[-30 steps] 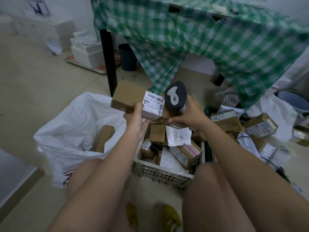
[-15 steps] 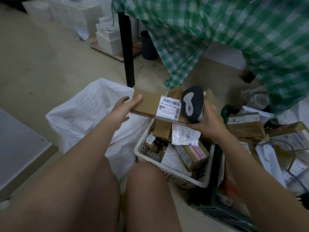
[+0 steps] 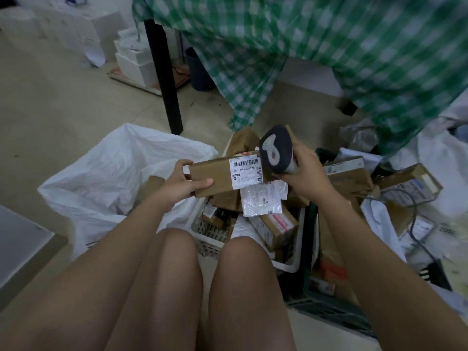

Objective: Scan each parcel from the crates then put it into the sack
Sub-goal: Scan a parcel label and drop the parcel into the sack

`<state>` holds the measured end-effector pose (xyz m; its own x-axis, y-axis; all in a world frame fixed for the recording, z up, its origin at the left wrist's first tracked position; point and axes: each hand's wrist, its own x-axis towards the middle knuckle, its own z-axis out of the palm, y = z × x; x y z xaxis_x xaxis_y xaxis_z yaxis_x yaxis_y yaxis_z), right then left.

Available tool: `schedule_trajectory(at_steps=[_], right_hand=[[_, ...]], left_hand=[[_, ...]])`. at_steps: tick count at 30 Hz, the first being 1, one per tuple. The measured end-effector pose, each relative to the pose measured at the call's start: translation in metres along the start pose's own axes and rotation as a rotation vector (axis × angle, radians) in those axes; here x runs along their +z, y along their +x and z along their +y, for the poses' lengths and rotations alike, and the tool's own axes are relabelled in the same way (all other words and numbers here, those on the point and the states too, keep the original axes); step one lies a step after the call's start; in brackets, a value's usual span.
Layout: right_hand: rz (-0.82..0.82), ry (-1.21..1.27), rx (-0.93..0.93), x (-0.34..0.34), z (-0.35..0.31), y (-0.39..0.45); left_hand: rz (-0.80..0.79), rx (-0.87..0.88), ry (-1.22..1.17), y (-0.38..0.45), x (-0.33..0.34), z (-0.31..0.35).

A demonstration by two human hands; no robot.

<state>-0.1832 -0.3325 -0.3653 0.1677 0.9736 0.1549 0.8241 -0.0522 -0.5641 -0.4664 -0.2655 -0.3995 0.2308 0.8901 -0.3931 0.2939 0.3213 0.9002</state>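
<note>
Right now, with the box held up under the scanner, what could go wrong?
1. The left hand grips only one end of the box, so it may tip and drop into the crate, not the sack.
2. The scanner sits right beside the label, perhaps too close to read.

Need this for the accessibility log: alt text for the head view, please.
A seated person's left hand grips a brown parcel with a barcode label while the right hand holds a handheld scanner beside it. Below sits a white crate of parcels, with an open white sack to its left.
</note>
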Motion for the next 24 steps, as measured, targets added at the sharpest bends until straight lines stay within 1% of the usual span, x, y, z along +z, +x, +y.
schedule_trajectory(at_steps=[2, 3, 5, 7, 9, 11, 16, 24], right_hand=[[0.118, 0.151, 0.091, 0.0, -0.007, -0.015], [0.137, 0.261, 0.157, 0.0, -0.012, -0.024], [0.094, 0.541, 0.295, 0.002, -0.022, -0.039], [0.031, 0.686, 0.383, 0.003, -0.029, -0.05], [-0.023, 0.703, 0.396, 0.006, -0.036, -0.059], [-0.044, 0.68, 0.403, 0.012, -0.044, -0.065], [0.013, 0.701, 0.513, 0.021, -0.054, -0.062], [0.052, 0.715, 0.541, 0.023, -0.061, -0.063]], left_hand=[[0.043, 0.031, -0.044, 0.003, 0.006, -0.004], [0.069, 0.043, -0.066, 0.005, 0.009, -0.006], [0.12, 0.052, -0.108, 0.007, 0.012, -0.008], [0.149, 0.056, -0.135, 0.009, 0.012, -0.01], [0.167, 0.066, -0.116, 0.01, 0.012, -0.011], [0.18, 0.08, -0.091, 0.01, 0.012, -0.012], [0.181, 0.111, -0.097, 0.006, 0.013, -0.011], [0.175, 0.125, -0.092, 0.005, 0.012, -0.012]])
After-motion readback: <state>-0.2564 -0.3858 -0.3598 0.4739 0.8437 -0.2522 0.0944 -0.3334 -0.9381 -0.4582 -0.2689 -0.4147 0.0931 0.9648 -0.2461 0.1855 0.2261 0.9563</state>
